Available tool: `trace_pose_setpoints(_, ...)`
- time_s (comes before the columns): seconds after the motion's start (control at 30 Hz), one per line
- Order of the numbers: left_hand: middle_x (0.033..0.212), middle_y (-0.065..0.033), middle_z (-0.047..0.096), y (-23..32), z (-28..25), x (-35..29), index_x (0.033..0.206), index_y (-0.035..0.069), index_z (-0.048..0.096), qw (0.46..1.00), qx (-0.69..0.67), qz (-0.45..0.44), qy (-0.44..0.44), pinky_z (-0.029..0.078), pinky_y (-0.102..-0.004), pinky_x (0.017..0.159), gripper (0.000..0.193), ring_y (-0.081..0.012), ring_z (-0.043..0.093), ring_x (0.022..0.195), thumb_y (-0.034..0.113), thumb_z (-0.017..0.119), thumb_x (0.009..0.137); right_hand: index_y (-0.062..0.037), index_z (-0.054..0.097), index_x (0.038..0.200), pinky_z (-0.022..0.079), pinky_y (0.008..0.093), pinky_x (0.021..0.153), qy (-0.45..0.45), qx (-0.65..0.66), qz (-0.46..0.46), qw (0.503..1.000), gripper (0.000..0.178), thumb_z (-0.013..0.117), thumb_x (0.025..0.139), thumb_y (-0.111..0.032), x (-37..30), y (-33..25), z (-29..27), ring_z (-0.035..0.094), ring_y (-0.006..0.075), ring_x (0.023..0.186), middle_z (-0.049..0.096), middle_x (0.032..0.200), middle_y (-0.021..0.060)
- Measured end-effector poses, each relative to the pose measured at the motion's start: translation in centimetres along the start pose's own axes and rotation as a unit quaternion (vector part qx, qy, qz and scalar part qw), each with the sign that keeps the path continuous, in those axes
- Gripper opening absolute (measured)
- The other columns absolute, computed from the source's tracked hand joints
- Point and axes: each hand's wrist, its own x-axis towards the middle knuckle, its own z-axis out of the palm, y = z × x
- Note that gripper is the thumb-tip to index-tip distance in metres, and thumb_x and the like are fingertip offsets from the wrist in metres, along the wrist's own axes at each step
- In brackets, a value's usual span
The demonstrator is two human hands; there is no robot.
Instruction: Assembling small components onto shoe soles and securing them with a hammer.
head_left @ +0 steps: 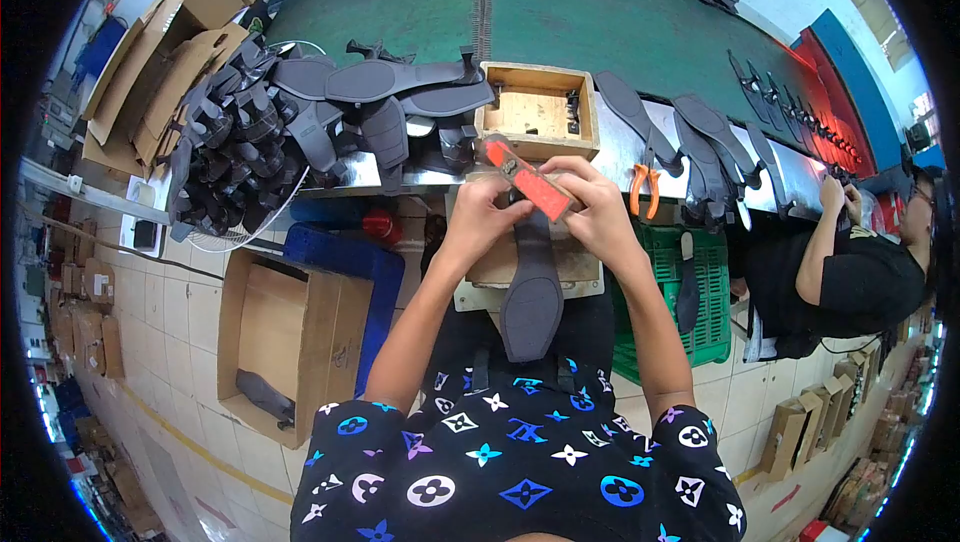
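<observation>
A dark grey shoe sole [533, 307] points toward me, its heel end up between my hands. My left hand [478, 220] is closed, thumb and forefinger pinched at that narrow end. My right hand [598, 210] curls in from the other side; what its fingers grip is partly hidden. A red block-shaped piece with a grey end [540, 192] lies across the view between both hands, covering the heel. I cannot tell whether it is held or stands on its own. Below is a worn brown work surface on a cream metal plate [590, 287].
Heeled soles heap in a white wire basket [240, 240] on the left. A wooden box [538, 70] and orange-handled pliers [645, 192] lie ahead, before a green conveyor belt [400, 12]. A cardboard box [335, 342] and a green crate [715, 287] flank me; a co-worker [840, 277] sits right.
</observation>
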Motion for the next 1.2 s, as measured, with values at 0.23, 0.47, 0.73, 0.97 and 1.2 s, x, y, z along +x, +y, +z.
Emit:
trace_pose_setpoints(0.23, 0.095, -0.0111, 0.075, -1.2, 0.1, 0.4, 0.099, 0.002, 0.077, 0.995, -0.088, 0.043, -0.014, 0.051, -0.0301, 0.079, 0.025, -0.0187, 0.068, 0.085, 0.012, 0.081, 0.077, 0.0037, 0.06, 0.118, 0.051, 0.0333, 0.07, 0.112, 0.131, 0.217, 0.961, 0.026, 0.065, 0.095, -0.006, -4.0, -6.7, -2.6, 0.064, 0.0251, 0.074, 0.065, 0.092, 0.0143)
trace_pose_setpoints(0.47, 0.102, -0.0099, 0.075, -0.8, -0.2, 0.9, 0.103, 0.002, 0.077, 0.992, -0.122, 0.025, -0.036, 0.052, -0.0294, 0.084, 0.027, -0.0164, 0.067, 0.092, 0.008, 0.08, 0.077, 0.0065, 0.057, 0.126, 0.052, 0.0408, 0.071, 0.048, -0.022, 0.13, 0.99, 0.035, 0.063, 0.093, 0.0, -6.3, -7.4, -2.1, 0.066, 0.0356, 0.08, 0.064, 0.096, 0.0233)
trace_pose_setpoints(0.73, 0.125, -0.0056, 0.069, -1.1, 0.2, -0.3, 0.155, 0.004, 0.022, 0.981, 0.174, 0.063, -0.059, 0.018, -0.0492, 0.118, 0.107, -0.0241, 0.053, 0.132, 0.04, 0.083, 0.075, 0.0069, 0.059, 0.124, 0.055, 0.04, 0.075, 0.092, -0.08, 0.06, 0.991, 0.032, 0.062, 0.093, 0.001, -6.6, -10.3, -2.7, 0.071, 0.0349, 0.09, 0.067, 0.109, 0.0241)
trace_pose_setpoints(0.97, 0.138, -0.0002, 0.061, -1.2, 0.0, -1.0, 0.153, 0.01, 0.033, 0.983, 0.177, 0.015, -0.057, 0.003, -0.0602, 0.118, 0.096, -0.0257, 0.04, 0.143, 0.051, 0.078, 0.078, 0.0035, 0.06, 0.126, 0.056, 0.0392, 0.08, 0.101, -0.075, 0.025, 0.992, 0.036, 0.061, 0.09, 0.006, -5.6, -12.8, -5.5, 0.07, 0.0334, 0.099, 0.067, 0.116, 0.0225)
trace_pose_setpoints(1.2, 0.131, -0.0023, 0.066, -2.6, 0.0, -1.0, 0.12, 0.01, 0.068, 0.946, 0.28, 0.158, -0.037, 0.022, -0.0586, 0.117, 0.038, -0.0262, 0.045, 0.14, 0.033, 0.069, 0.089, 0.0065, 0.061, 0.121, 0.052, 0.0337, 0.072, 0.088, -0.036, 0.107, 0.99, 0.03, 0.063, 0.093, -0.001, -6.1, -8.2, -2.7, 0.067, 0.0253, 0.081, 0.067, 0.093, 0.0186)
